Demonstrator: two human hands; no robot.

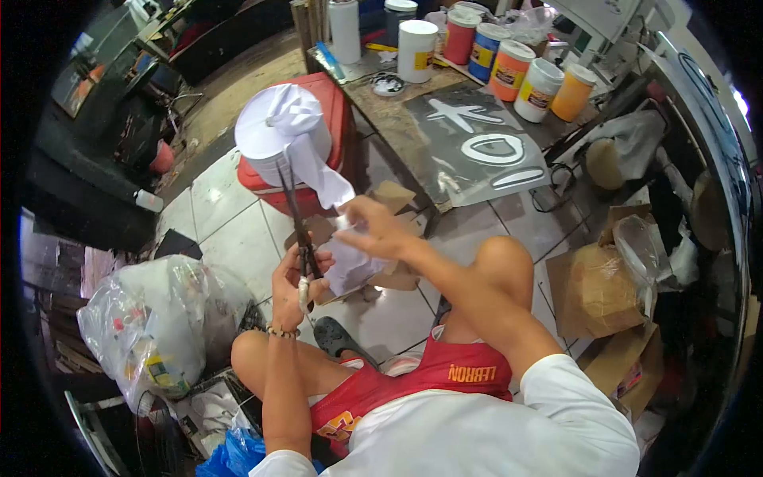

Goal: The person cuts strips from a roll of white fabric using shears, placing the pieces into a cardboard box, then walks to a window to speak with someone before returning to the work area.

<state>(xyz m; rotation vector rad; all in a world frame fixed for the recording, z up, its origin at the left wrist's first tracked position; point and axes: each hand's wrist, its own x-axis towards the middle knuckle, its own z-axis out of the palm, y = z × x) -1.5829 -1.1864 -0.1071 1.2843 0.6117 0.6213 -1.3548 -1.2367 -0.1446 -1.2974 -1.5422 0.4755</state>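
White shirt [477,433] nearest; dark rods [301,230] tilt upward from the closed left hand [289,288], probably stiff, light, best gripped low; the blurred right hand [377,229], pinch unclear, is by a soft-looking white strip [330,184] draped over a white tub [253,131].

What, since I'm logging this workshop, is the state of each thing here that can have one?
Left hand: closed around dark tool
Dark tool: held, pointing away
Right hand: blurred, grip unclear
White fabric: draped, trailing
Round white object: on red box
Red box: on floor
Orange jar: upright, lidded
Clear bag: bulging
Painted sheet: lying flat
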